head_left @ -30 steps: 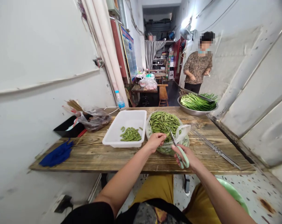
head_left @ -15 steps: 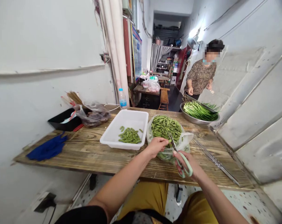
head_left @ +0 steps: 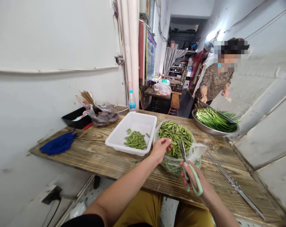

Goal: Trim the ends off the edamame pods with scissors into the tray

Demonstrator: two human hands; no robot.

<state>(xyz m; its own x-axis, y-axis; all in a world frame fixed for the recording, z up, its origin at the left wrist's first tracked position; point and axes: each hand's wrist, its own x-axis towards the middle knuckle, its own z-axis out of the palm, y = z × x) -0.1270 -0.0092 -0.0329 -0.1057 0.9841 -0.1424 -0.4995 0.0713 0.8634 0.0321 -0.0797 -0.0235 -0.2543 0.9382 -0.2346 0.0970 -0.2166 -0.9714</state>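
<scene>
Head view, pinching a slim green edamame pod (head_left: 173, 143) in the left hand (head_left: 161, 150), gripping mint-handled steel scissors (head_left: 183, 153) in the right hand (head_left: 201, 176), crinkly translucent bag (head_left: 199, 151) of loose edamame (head_left: 174, 130) beyond both hands, smooth white rectangular tray (head_left: 143, 121) left of them, scissors farther from pod than half a second earlier.

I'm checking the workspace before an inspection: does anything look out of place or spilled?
No spill stands out. Slightly odd: the blue fabric lies bunched at the left end of the table, and thin metal rods lie directly on the wood, right of the bag of pods.
</scene>
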